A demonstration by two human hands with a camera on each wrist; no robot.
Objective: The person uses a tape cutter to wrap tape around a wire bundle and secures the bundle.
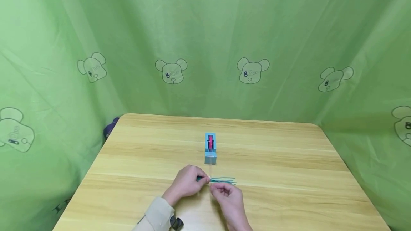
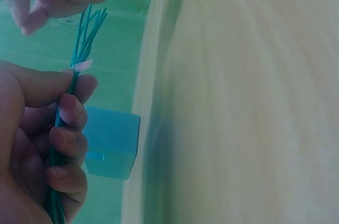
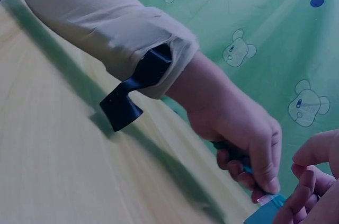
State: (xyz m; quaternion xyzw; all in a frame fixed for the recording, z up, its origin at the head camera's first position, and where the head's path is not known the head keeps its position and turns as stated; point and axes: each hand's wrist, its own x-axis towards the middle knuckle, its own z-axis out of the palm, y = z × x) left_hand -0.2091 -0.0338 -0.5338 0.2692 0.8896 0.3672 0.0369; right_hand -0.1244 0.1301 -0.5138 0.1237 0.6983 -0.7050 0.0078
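Note:
A bundle of thin green wires point(image 1: 223, 180) is gripped in the left hand point(image 1: 189, 181), its fingers curled round the lower part and the thumb pressing near the top. Loose wire ends fan out past the thumb. A short band of clear tape point(image 2: 82, 65) crosses the bundle just beyond the left thumb. In the head view a clear strip runs from the blue tape dispenser point(image 1: 210, 158) down to the bundle. Close beside the wires, the right hand point(image 1: 228, 199) pinches thumb and forefinger together in line with that strip, at the tape's end.
The dispenser stands beyond the hands, with a pink tape roll point(image 1: 210, 142) in it. A wooden table point(image 1: 289, 159) lies under everything, ringed by a green curtain point(image 1: 205, 27) with bear faces. A black wrist mount point(image 3: 132, 91) sits at the left sleeve cuff.

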